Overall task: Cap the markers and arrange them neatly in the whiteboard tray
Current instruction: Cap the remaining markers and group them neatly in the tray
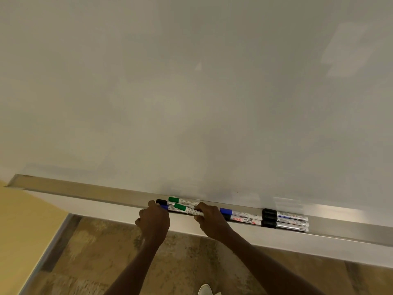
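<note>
A metal whiteboard tray [85, 193] runs along the board's bottom edge. My left hand [154, 220] and my right hand [209, 218] press from either end on a cluster of capped markers: a green-capped marker [187, 209] on top, another green-capped marker [180, 200] behind, a black-capped marker [161, 202] and a blue-capped marker [164, 207]. To the right lie a blue-capped marker [236, 212] and a black marker labelled "white board marker" [244, 220]. Further right, three black-capped markers [285, 220] lie side by side.
The blank whiteboard [191, 92] fills the upper view. A yellow wall [21, 220] stands at the left, with a brown tiled floor [95, 252] below. A white shoe tip [205, 289] shows at the bottom edge.
</note>
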A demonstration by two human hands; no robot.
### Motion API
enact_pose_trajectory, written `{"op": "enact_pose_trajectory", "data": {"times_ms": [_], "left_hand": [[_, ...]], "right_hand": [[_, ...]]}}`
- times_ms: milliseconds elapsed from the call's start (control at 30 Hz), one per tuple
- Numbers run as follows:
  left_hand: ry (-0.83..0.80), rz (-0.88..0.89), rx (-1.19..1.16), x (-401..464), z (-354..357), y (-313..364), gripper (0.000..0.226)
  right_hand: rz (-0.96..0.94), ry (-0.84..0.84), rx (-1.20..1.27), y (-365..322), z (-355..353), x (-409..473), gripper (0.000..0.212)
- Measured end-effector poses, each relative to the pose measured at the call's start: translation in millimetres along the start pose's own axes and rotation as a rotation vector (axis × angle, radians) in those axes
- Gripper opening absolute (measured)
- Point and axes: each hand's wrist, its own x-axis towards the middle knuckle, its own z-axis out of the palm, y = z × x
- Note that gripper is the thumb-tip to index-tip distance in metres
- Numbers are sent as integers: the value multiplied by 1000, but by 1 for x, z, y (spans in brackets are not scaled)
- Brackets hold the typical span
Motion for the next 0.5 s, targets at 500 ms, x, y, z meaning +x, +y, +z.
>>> {"op": "enact_pose_trajectory", "data": {"times_ms": [500], "left_hand": [[33, 298, -209, -36, 16, 45, 30]], "right_hand": [[105, 294, -17, 32, -53, -39, 13]]}}
